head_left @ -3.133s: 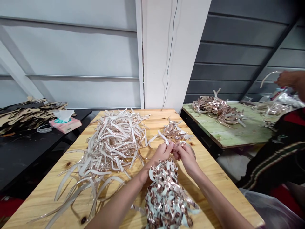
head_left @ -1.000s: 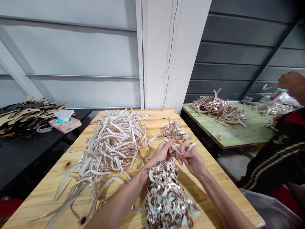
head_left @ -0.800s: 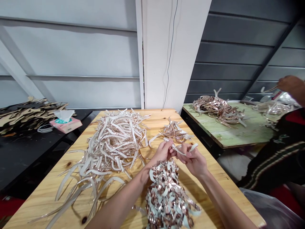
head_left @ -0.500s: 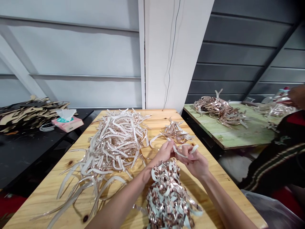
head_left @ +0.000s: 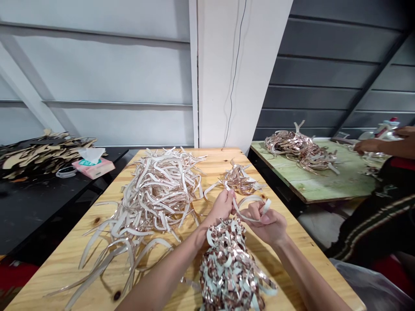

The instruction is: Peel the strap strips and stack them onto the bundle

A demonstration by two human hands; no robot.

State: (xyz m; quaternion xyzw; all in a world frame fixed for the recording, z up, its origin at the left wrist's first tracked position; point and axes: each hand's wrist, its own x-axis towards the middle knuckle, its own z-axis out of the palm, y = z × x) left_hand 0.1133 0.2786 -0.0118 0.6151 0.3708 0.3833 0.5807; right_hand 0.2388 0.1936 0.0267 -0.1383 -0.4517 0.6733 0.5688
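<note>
My left hand (head_left: 223, 204) pinches one part of a pale, narrow strip (head_left: 248, 199) above the wooden table. To its right, my right hand (head_left: 266, 221) has its fingers curled round the same strip, which arcs between the two hands. Below them lies a thick heap of short curled pieces (head_left: 227, 268), shiny rose-gold and pale green-white. On the left spreads a large tangle of long strips (head_left: 162, 185), white on one face and shiny on the other. Just beyond my hands sits a smaller bundle of strips (head_left: 240, 178).
A tissue pack (head_left: 93, 167) and a pile of cut scraps (head_left: 42, 153) rest on the black table at left. At right, a green table (head_left: 298, 183) bears another strip bundle (head_left: 301, 149). Another person's arm (head_left: 385, 146) reaches over it.
My hands have moved slightly apart, and more of the strip shows between them. At right, the other person's hand has come further left over the green table.
</note>
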